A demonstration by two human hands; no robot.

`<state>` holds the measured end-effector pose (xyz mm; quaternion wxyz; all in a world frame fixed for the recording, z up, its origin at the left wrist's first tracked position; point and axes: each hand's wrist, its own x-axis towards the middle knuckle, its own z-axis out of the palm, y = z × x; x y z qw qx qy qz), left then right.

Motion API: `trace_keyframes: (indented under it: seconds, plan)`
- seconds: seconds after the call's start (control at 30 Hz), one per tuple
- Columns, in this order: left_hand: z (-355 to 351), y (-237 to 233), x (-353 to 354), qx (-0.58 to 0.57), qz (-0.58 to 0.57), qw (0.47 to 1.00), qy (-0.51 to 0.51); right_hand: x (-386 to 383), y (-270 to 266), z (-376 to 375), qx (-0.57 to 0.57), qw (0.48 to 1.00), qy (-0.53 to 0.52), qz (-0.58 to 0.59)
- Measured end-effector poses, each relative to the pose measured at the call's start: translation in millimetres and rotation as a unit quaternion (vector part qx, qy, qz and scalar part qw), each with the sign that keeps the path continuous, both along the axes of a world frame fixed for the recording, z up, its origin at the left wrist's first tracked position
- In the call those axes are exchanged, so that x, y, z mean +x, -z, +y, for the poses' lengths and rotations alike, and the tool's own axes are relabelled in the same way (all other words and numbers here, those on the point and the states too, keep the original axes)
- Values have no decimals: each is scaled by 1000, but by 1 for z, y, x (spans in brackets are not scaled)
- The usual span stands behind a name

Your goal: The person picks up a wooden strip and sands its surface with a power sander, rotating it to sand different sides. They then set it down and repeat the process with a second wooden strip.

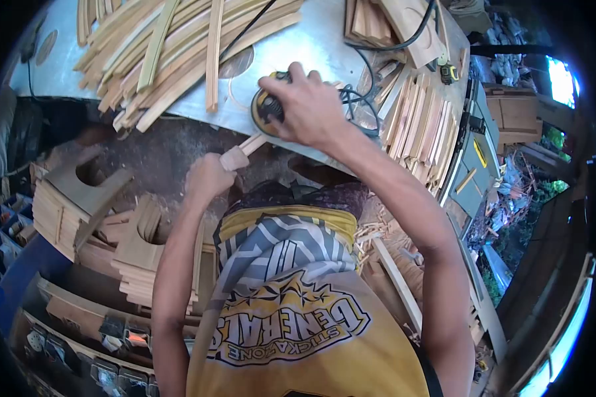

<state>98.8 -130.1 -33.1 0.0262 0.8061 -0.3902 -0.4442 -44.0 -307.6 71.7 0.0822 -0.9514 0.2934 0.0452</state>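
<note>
My right hand (pixel 309 109) is wrapped over a yellow and black handheld power sander (pixel 269 108) near the front edge of the metal-topped table (pixel 298 51). A narrow wooden strip (pixel 252 143) runs from the sander's lower edge toward my left hand (pixel 206 177). That hand is closed around the strip's near end, just off the table edge. A tan wrapping (pixel 234 159) shows at its finger end, around the strip. The strip's far end is hidden under the sander.
Curved wooden slats (pixel 179 56) are heaped on the table's left. Straight wooden strips (pixel 417 129) lie at the right, beside a black cord (pixel 361 99) and a tape measure (pixel 449 74). Cut-out wooden boards (pixel 63 212) are stacked at lower left, above drawers (pixel 79 317) of tools.
</note>
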Motion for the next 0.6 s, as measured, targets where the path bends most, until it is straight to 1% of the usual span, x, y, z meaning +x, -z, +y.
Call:
trace_keyframes:
  seconds: [0.03,0.1,0.13,0.23,0.3,0.37,0.43,0.5,0.53,0.6]
  plan:
    - [1,-5,3,6,8,1000,-6,-3,-1,-2,6,1000,-6,8]
    - [7,-7,5,8,-15,1000,4,-10,-2,-4,-2,999,21,36]
    - [12,1,7,7,-16,1000,8,-14,-3,-6,-1,999,25,28]
    - [19,3,12,-3,-7,1000,10,-20,0,-8,-8,1000,27,5]
    - [23,3,12,-8,-9,1000,17,-20,-1,2,-15,1000,23,-1]
    - [26,1,11,-12,-14,1000,19,-11,-3,22,20,998,38,39]
    - [27,-2,10,-15,-20,999,33,-5,2,36,43,999,12,6]
    - [30,-2,10,-5,-40,998,43,0,0,44,38,999,13,-28]
    - [31,-1,10,7,-59,997,40,-5,0,43,31,999,27,-22]
    - [38,1,16,5,-64,997,47,-13,1,36,17,999,22,-20]
